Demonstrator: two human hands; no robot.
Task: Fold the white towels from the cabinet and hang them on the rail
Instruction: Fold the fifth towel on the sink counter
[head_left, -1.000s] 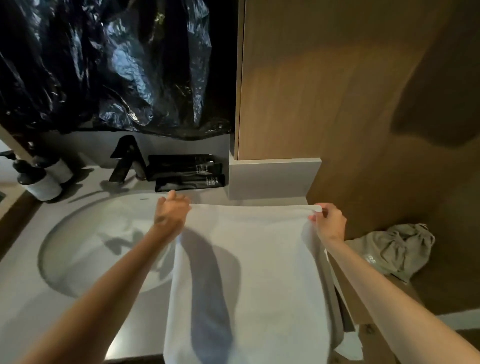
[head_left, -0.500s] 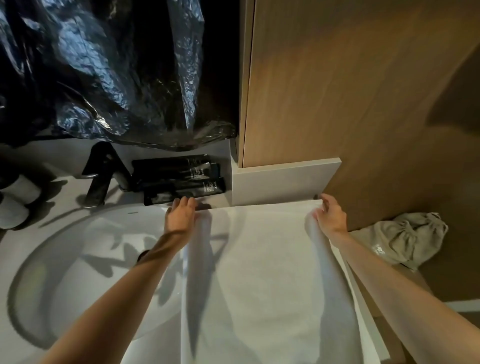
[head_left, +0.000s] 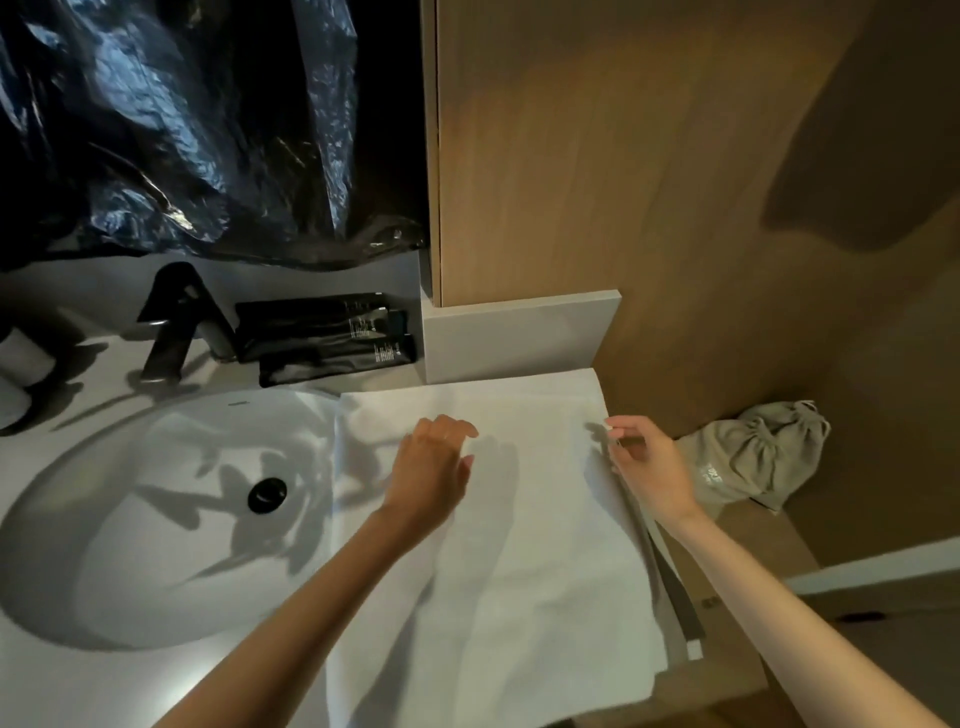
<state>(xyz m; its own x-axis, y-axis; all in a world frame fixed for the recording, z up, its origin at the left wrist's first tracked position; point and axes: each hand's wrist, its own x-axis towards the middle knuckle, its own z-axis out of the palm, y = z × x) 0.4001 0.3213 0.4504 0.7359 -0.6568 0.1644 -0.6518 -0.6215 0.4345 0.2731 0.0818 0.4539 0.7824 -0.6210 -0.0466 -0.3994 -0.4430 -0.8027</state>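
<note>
A white towel (head_left: 545, 519) lies spread flat on the counter to the right of the sink. Its far edge sits against the grey upstand and its near part runs off the frame's bottom. My left hand (head_left: 431, 467) is over the towel's left half with its fingers loosely curled downward, holding nothing. My right hand (head_left: 649, 467) hovers at the towel's right edge, fingers relaxed and slightly bent, with their shadow falling on the cloth. No rail is in view.
The oval sink (head_left: 130, 545) with a black drain (head_left: 267, 493) lies to the left. Behind it are a black faucet (head_left: 176, 317) and black tubes (head_left: 322, 338). Black plastic sheeting (head_left: 182, 130) hangs above. A wooden panel (head_left: 623, 156) rises behind. A beige cloth bag (head_left: 758, 452) sits lower right.
Both hands let go of the towel's far corners and drew back toward me. The towel now lies flat on the counter. The view has shifted slightly.
</note>
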